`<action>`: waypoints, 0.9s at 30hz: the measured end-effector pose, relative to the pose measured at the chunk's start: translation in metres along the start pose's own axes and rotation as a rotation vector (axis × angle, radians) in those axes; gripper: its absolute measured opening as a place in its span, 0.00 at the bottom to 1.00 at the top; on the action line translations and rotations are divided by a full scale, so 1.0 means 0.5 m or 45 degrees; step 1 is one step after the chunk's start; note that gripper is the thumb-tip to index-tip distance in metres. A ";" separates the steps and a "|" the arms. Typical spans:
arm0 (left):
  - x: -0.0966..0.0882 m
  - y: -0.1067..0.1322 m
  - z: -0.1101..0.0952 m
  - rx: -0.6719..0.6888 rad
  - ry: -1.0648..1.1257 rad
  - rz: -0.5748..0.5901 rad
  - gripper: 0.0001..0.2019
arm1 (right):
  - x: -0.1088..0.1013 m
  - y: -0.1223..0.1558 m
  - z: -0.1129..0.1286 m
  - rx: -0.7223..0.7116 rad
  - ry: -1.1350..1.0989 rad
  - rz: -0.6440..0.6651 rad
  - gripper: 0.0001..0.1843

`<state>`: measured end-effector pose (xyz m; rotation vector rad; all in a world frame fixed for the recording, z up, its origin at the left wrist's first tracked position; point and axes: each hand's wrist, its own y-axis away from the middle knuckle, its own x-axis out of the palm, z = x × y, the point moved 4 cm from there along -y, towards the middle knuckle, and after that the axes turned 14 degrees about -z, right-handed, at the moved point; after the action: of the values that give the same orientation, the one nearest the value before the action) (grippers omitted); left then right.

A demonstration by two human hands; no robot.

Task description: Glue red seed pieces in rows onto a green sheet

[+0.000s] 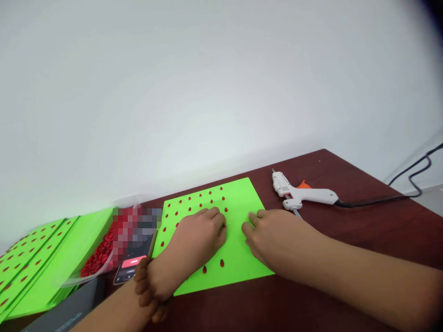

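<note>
A bright green sheet lies on the table, with rows of small red oval pieces on its left and middle part. My left hand rests over the middle of the sheet, thumb and fingers pinched together; a bit of red shows at the fingertips, so it grips one small red piece there. It covers part of the rows. At the sheet's right side, my right hand lies with loosely bent fingers slightly apart, touching the green surface. Nothing shows between them. A brown scrunchie circles my left wrist.
A white glue gun with an orange trigger lies to the right, its black cord running off the table. Left are a clear bag of red pieces, a phone, stacked green sheets and a dark box. A white wall stands behind.
</note>
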<state>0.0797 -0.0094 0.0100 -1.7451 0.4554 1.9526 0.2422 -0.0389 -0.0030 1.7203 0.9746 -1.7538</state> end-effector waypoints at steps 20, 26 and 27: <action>0.007 -0.024 -0.015 0.003 0.045 -0.131 0.07 | -0.006 0.000 0.004 -0.033 0.062 0.016 0.11; 0.012 -0.019 -0.013 0.027 0.045 -0.167 0.08 | -0.006 0.002 0.003 0.002 0.064 0.013 0.13; 0.012 -0.015 -0.012 0.036 0.046 -0.193 0.08 | -0.006 0.001 0.003 0.002 0.064 0.015 0.12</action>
<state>0.0884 -0.0056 0.0036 -1.7467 0.3506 1.8039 0.2420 -0.0409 -0.0003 1.7755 0.9831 -1.7119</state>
